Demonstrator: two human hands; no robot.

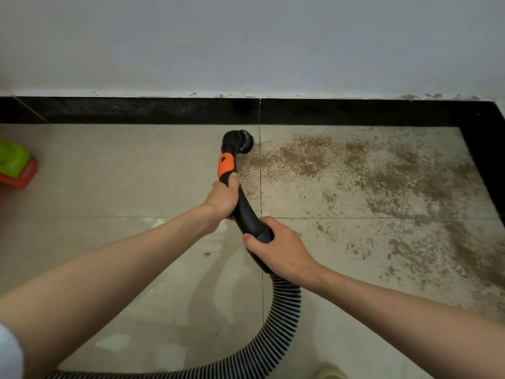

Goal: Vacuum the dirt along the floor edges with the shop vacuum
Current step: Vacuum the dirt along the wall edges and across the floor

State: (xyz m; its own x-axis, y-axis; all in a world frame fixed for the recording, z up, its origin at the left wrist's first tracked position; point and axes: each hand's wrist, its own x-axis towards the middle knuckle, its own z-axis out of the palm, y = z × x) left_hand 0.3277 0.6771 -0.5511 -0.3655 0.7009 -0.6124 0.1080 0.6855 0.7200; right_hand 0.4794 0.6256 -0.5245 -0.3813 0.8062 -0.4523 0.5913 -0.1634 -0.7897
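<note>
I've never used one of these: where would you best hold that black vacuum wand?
Grip the curved wand from above, as both hands do: the left hand just below the orange collar, steering the brush, the right hand lower, where the ribbed hose joins. The smooth bend there fits curled fingers.

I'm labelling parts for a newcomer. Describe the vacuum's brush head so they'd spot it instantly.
Find the black skirting strip under the white wall. Just below its middle, on the beige floor tile, sits the round black brush head, the only attachment beyond the orange collar.
</note>
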